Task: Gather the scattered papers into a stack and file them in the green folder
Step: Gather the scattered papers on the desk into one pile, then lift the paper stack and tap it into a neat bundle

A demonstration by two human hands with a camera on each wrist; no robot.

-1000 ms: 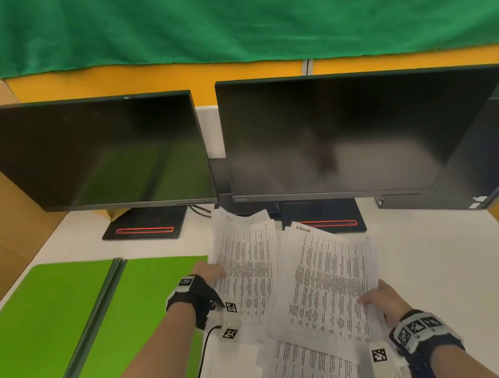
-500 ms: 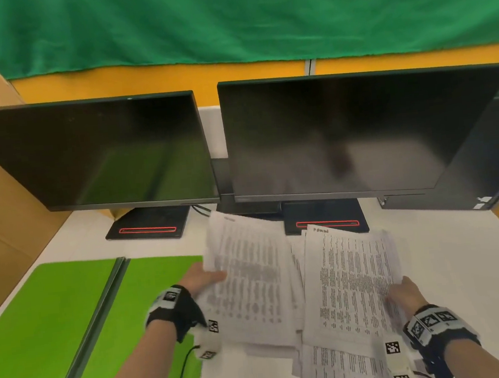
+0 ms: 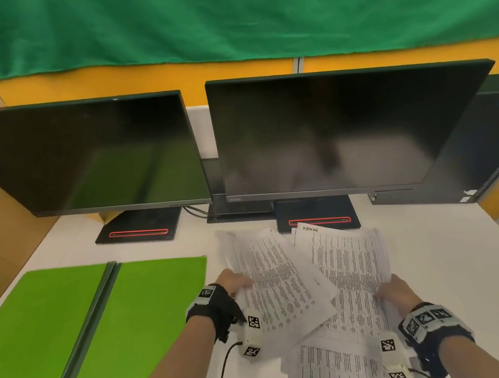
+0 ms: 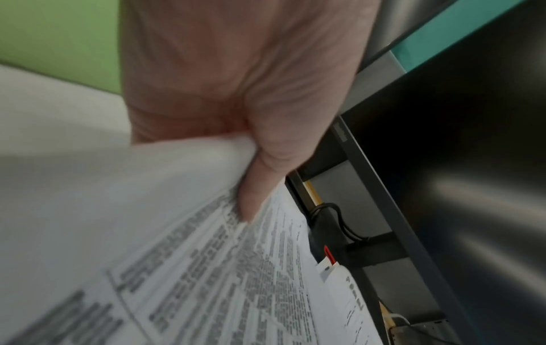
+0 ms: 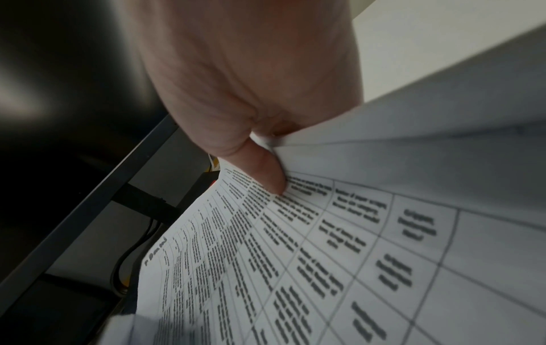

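Papers (image 3: 309, 286) lie fanned on the white desk (image 3: 450, 261) in front of the right monitor (image 3: 328, 132), one sheaf slanting toward the far left and crossing over another that runs near to far. The left hand (image 3: 231, 283) pinches the left sheaf at its left edge, thumb on top as the left wrist view shows; the right hand (image 3: 397, 292) pinches the right sheaf at its right edge the same way. The green folder (image 3: 58, 335) lies open and flat to the left of the papers, its spine running near to far, just beside the left hand and well apart from the right. So the stack, I would judge, must travel leftward, and the left hand is better placed to lead. More sheets lie near the wrists, cut off by the frame's near edge; how many there are I cannot tell. The fingers under the paper are hidden.
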